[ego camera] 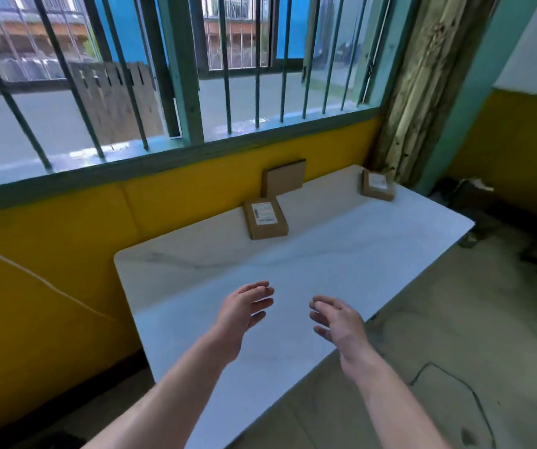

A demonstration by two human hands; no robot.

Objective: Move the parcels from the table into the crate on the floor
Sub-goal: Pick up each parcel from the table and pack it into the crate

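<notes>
Three brown cardboard parcels sit along the far side of the white counter (pixel 341 254), close to the yellow wall (pixel 66 238). The nearest parcel (pixel 265 220) lies flat with a white label facing up. Just behind it a plain parcel (pixel 283 177) stands on edge, leaning on the wall. The far parcel (pixel 378 184) lies flat, label up, at the counter's far end beside a curtain (pixel 422 92). Only bare counter lies between the parcels and the grips. The left grip (pixel 244 311) and right grip (pixel 338 322) hover over the near part of the counter, both released, fingers loosely spread, grasping nothing. The counter is glossy white with faint grey veins. Above the wall is a barred window (pixel 179 92) with a green frame. A white cord (pixel 34 277) runs down the wall at left, and a black cable (pixel 448 374) lies on the tan floor (pixel 455 303). Dark shapes on the floor at far right are too dim to tell.
</notes>
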